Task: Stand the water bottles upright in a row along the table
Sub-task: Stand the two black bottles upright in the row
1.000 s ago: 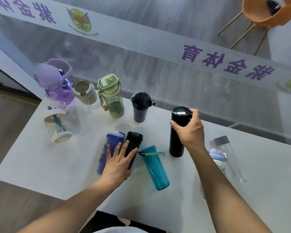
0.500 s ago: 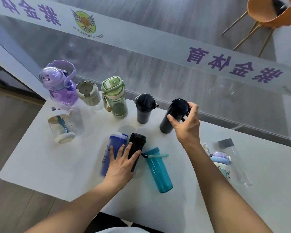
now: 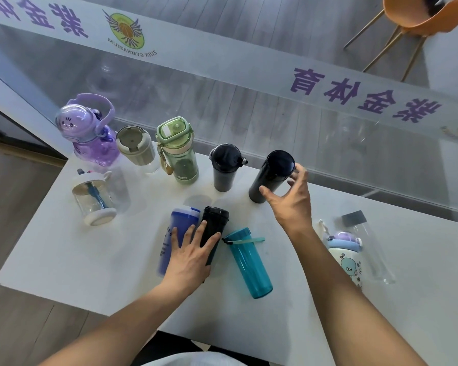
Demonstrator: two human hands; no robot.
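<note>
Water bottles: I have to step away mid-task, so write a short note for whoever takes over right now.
Right hand: open, fingers spread beside the tall black flask, just stood at the row's end.
Left hand: flat on the lying blue bottle and black bottle.
Done: purple bottle, grey cup, green bottle, black tumbler and flask upright along the far edge.
Left: blue, black, teal bottle, clear jar, cartoon bottle, clear bottle all lie down.
</note>
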